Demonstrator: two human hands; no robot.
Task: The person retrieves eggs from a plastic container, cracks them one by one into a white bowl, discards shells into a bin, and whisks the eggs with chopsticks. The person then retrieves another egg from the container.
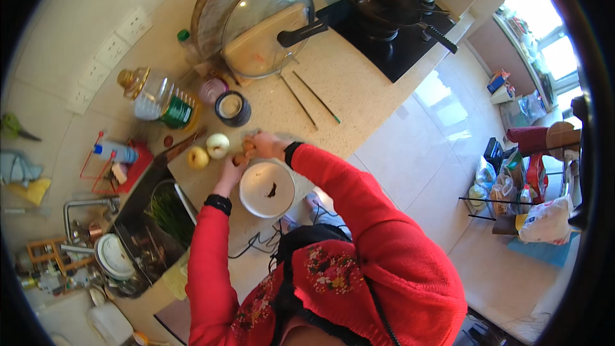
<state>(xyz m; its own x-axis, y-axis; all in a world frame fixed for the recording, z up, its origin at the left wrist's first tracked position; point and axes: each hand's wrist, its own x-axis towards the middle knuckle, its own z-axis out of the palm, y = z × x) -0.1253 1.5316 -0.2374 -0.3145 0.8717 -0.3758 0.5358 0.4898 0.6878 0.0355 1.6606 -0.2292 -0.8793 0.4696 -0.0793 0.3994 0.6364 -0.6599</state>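
My left hand and my right hand meet just beyond the rim of a white pot or basin. Small brown pieces show at the fingers of both hands. Their kind is too small to make out, and the fingers partly hide them. Inside the white vessel lies a dark scrap. Left of my hands sit two round, pale fruits or vegetables: a yellowish one and a whiter one.
Beyond my hands stand a dark jar, a cut red onion and an oil bottle. Two chopsticks lie near a glass lid. A wok sits on the hob. Greens rest in the sink, left.
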